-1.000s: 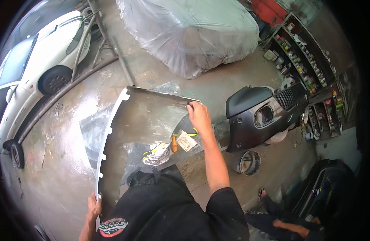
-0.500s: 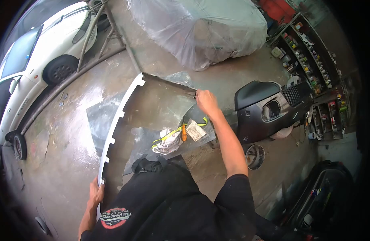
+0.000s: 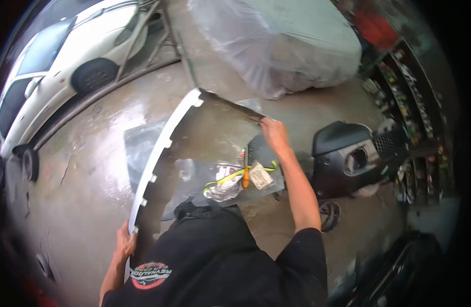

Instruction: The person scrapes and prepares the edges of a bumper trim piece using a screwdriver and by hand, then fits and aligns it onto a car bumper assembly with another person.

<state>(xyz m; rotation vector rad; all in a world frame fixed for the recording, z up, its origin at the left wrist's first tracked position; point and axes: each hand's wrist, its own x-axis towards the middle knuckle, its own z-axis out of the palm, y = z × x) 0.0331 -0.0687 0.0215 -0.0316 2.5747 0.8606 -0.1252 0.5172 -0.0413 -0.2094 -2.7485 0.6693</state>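
Observation:
A long, bent car bumper trim, white outside with several tabs along its edge and a dark inner side, is held in front of my body. My left hand is closed around its near lower part, at the left of my torso. At the far end of its shorter, dark arm, my right hand grips the tip. Below the trim, a crumpled white rag, a yellow-green strap, an orange-handled tool and a pale flat block lie on a grey sheet.
A white car stands at left behind a metal pipe frame. A plastic-covered vehicle is at the back. To the right are a dark bumper part, a bucket and shelves of small containers.
The view has shifted, so the surroundings sit further right and the back objects slightly lower. Both hands keep hold of the bumper trim. More of the orange-handled tool shows.

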